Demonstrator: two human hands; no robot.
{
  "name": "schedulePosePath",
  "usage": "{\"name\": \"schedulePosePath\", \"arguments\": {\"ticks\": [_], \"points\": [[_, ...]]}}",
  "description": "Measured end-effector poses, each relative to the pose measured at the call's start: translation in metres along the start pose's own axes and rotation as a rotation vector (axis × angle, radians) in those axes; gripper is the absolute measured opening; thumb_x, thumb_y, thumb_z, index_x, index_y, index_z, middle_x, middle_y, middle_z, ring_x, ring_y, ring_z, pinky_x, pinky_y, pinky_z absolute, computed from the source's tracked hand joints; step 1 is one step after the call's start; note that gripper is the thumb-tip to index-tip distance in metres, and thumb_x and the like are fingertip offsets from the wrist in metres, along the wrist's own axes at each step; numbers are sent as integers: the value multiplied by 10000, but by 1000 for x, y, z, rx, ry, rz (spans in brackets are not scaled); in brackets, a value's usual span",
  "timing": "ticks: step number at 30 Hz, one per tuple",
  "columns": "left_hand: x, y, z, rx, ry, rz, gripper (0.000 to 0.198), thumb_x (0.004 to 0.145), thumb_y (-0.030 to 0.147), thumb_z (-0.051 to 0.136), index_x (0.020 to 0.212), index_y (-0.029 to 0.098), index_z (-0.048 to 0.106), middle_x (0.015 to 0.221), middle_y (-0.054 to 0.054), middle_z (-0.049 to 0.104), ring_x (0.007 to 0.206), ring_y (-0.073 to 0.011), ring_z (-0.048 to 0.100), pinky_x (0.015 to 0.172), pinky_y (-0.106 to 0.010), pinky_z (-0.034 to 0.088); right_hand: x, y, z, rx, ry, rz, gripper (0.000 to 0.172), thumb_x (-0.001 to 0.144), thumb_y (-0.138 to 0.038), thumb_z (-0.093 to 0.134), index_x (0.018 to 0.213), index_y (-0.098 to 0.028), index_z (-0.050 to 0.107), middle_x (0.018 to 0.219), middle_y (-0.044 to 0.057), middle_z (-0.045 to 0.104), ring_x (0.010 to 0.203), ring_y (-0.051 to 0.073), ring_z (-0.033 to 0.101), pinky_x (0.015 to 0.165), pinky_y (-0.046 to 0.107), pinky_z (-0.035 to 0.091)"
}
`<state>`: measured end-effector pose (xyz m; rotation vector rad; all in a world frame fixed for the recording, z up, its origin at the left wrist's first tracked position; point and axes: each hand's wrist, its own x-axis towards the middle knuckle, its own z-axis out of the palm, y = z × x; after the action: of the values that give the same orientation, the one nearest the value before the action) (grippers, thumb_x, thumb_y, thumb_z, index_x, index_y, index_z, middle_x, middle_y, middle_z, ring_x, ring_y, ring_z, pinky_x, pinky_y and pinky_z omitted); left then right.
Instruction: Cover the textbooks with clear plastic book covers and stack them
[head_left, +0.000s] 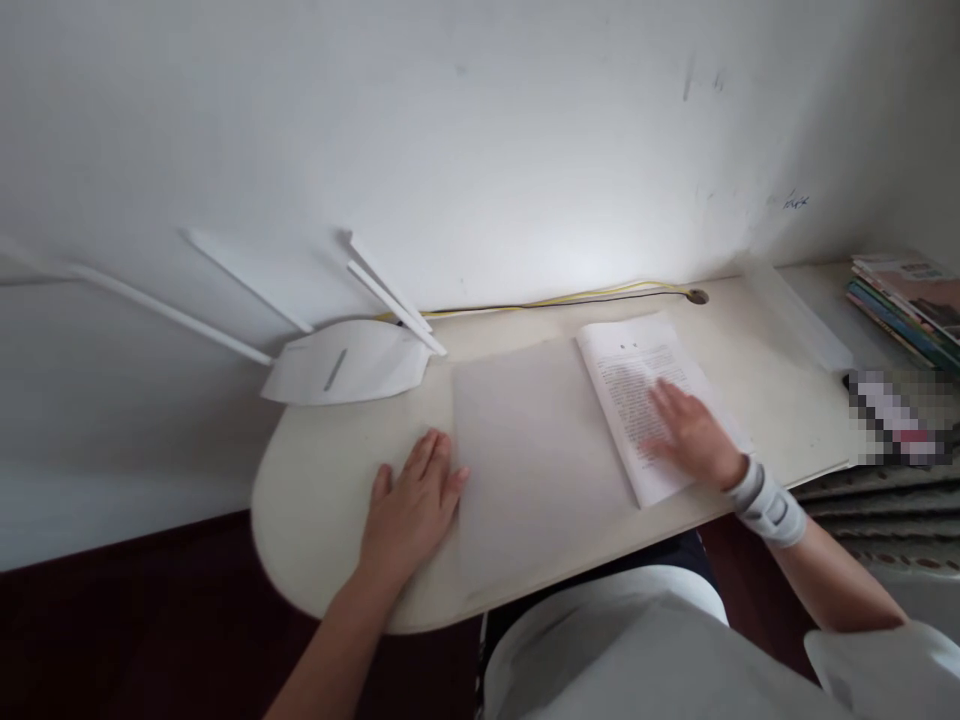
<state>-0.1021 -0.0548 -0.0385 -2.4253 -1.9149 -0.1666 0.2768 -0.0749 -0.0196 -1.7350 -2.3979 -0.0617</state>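
Observation:
A printed book (626, 400) lies on the right of a large pale translucent sheet (532, 450), one page of small text facing up. Over that page is my right hand (686, 430), slightly blurred, its fingers spread; whether it touches the paper I cannot tell. A light grey band wraps the right wrist. My left hand (416, 500) rests flat on the table (330, 490), fingers apart, its thumb at the left edge of the sheet. Neither hand grips anything.
A white router with several antennas (390, 300) stands at the back left, covered by white paper (352, 365). Yellow and black cables (570, 298) run along the wall to a hole (697, 297). Stacked books (911, 310) and a blurred-out item (896, 415) are at right.

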Motion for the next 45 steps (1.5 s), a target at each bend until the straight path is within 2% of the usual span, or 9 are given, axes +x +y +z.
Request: {"name": "schedulePosePath", "arguments": {"ticks": [3,6,14,19,24,28,34,39,45], "points": [[0,3,-1,42,17,-30,576,888,367,215,1371,87,357,1450,-183,324,1337,-302,300,1047,-558,233,1,59,-6,12,55,299,677,895,-527,327,1336,-15,370,1300,267,471,1222,334,441,971,476,369],[-1,5,-2,57,4,-33,584,890,389,237,1376,86,352,1455,-185,313,1344,-323,278,1041,-567,236,-1,91,-17,32,-84,432,687,838,-563,444,1298,-55,392,1164,232,565,1033,317,576,856,437,444],[-1,-3,2,-37,-2,35,594,901,383,234,1377,40,326,1432,-210,345,1329,-306,318,1048,-493,286,12,78,-27,157,-283,493,432,708,-398,650,1013,-100,578,880,136,647,808,249,624,711,352,481],[-5,1,1,-125,-16,76,575,908,380,227,1387,70,298,1430,-184,362,1343,-260,301,1072,-460,268,-1,94,-67,633,-124,513,246,740,-404,574,782,-163,598,683,37,642,617,170,598,561,291,473],[-8,22,-4,-232,-88,215,574,929,404,192,1409,94,253,1463,-149,317,1362,-210,262,1103,-411,237,-3,54,-121,1040,6,295,307,798,-477,562,929,-203,611,819,47,671,659,165,629,594,305,515],[-10,31,-1,-244,-59,236,598,923,471,231,1395,109,297,1475,-145,293,1364,-232,251,1092,-412,270,23,14,-84,939,0,-62,455,881,-528,410,1125,-193,599,1135,107,620,1080,221,570,931,410,459],[-16,30,6,-195,-5,194,631,915,500,258,1363,64,346,1453,-194,312,1363,-284,238,1084,-465,275,31,-11,8,417,-65,-195,645,917,-529,252,1435,-144,261,1474,161,271,1371,268,218,1077,526,244],[-15,32,5,-284,-29,182,609,914,474,277,1376,80,322,1450,-178,328,1356,-270,262,1093,-468,260,35,-45,13,57,-181,-209,749,884,-616,252,1449,-126,221,1494,164,200,1381,301,161,1085,526,185],[-14,32,-11,-610,63,-43,570,904,455,316,1349,106,381,1482,-152,271,1377,-270,201,1104,-472,232,59,-72,2,26,-178,-202,785,852,-664,264,1443,-146,250,1493,166,204,1373,325,176,1065,563,188]]}}
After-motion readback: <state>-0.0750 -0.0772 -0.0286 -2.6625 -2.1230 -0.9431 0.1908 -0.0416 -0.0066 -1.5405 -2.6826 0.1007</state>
